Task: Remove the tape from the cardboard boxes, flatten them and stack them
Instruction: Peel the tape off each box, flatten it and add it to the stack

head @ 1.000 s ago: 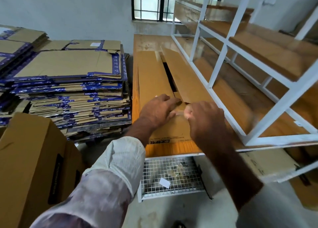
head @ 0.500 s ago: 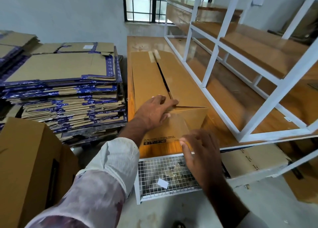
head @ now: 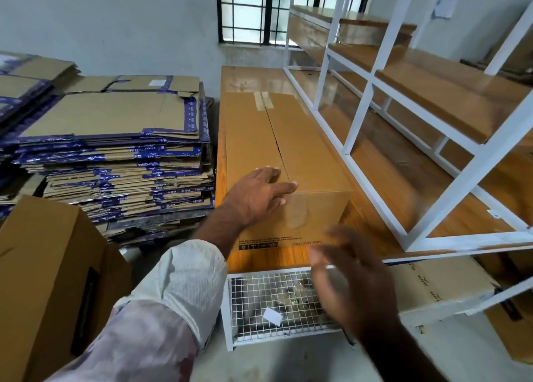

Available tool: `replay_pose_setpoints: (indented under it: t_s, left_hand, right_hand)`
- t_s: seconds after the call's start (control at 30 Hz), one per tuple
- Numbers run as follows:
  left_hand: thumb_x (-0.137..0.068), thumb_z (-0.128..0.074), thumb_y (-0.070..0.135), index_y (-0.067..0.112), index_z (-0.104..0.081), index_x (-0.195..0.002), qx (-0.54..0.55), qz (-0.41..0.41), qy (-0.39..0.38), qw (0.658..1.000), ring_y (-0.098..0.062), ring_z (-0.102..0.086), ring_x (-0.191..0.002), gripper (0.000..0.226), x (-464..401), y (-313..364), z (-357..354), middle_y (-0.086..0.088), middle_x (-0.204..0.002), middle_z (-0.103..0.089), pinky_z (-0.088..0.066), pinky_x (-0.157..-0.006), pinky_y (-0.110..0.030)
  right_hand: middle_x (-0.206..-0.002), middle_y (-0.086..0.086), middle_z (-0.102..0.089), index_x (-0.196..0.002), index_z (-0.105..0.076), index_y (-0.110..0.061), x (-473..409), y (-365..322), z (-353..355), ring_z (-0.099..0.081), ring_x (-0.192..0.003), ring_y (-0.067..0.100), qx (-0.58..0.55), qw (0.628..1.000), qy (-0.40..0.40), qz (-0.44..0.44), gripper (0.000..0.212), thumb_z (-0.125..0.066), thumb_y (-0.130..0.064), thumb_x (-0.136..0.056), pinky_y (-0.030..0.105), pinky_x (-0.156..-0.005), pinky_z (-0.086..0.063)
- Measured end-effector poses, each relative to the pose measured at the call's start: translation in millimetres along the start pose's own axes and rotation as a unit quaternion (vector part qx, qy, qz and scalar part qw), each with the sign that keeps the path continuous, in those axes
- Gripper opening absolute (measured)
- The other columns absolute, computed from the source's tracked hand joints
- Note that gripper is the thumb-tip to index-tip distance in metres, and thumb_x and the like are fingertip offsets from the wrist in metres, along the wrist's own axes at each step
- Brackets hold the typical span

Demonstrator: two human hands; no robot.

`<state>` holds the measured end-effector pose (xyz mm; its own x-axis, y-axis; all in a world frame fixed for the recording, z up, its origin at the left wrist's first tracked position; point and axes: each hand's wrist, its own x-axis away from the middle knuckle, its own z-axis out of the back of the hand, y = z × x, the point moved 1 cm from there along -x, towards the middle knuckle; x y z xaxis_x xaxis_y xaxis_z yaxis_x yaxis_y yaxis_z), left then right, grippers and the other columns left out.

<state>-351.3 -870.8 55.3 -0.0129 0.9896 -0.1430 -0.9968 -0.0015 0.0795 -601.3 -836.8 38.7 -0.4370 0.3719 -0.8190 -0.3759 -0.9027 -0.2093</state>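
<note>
Box (head: 285, 162) end tape blurred, unclear.

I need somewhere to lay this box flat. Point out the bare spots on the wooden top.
Bare wood shows on the wooden top beyond the box, up to the wall, and in a strip between the box and the white rack. The near edge is crowded: left hand rests on the box, right hand hovers there.

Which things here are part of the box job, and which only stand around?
Part of the job:
cardboard box
tape strip
stack of flattened boxes
left hand
right hand

Only standing around:
white shelf frame
wire basket
window
</note>
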Motion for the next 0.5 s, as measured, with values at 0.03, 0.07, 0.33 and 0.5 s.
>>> replay_pose_setpoints:
  t_s: [0.03,0.07,0.33,0.5]
  left_hand:
    - [-0.104,-0.049,0.044,0.050,-0.028,-0.154,-0.009,-0.001,0.002,1.000,-0.030,-0.020,-0.153,0.054,0,2,0,-0.006,-0.168,-0.016,-0.023,-0.122,-0.045]
    - [-0.102,-0.054,0.044,0.050,-0.025,-0.154,-0.022,-0.002,0.004,1.000,-0.030,-0.021,-0.153,0.059,1,2,-1,-0.007,-0.168,-0.016,-0.024,-0.122,-0.046]
    - [-0.099,-0.062,0.042,0.046,-0.014,-0.157,-0.081,-0.017,0.058,0.995,-0.029,-0.026,-0.153,0.075,1,-2,-22,-0.010,-0.169,-0.018,-0.025,-0.124,-0.049]
    - [-0.086,-0.062,0.044,0.033,-0.025,-0.160,0.018,-0.042,0.031,0.998,-0.027,-0.028,-0.151,0.084,6,-10,-15,-0.009,-0.166,-0.028,-0.022,-0.124,-0.052]
  right_hand:
    - [-0.114,0.011,-0.068,-0.091,-0.079,-0.008,-15,10,-3,-0.059,-0.093,0.007,-0.002,1.000,0.014,-0.006,0.017,-0.066,-0.019,-0.093,0.020,-0.076,-0.053]
    - [-0.113,0.012,-0.068,-0.093,-0.078,-0.007,-31,23,-8,-0.056,-0.101,0.007,0.010,1.000,0.019,-0.015,0.018,-0.064,-0.017,-0.094,0.020,-0.080,-0.051]
    - [-0.125,-0.004,-0.061,-0.120,-0.065,-0.029,-109,106,-70,-0.053,-0.119,0.017,0.004,0.960,-0.213,-0.180,0.033,-0.055,-0.050,-0.096,0.053,-0.101,-0.048]
    - [-0.142,-0.008,-0.051,-0.131,-0.056,-0.037,-116,111,-88,-0.042,-0.136,0.019,0.027,0.929,-0.296,-0.222,0.052,-0.054,-0.071,-0.091,0.053,-0.112,-0.028]
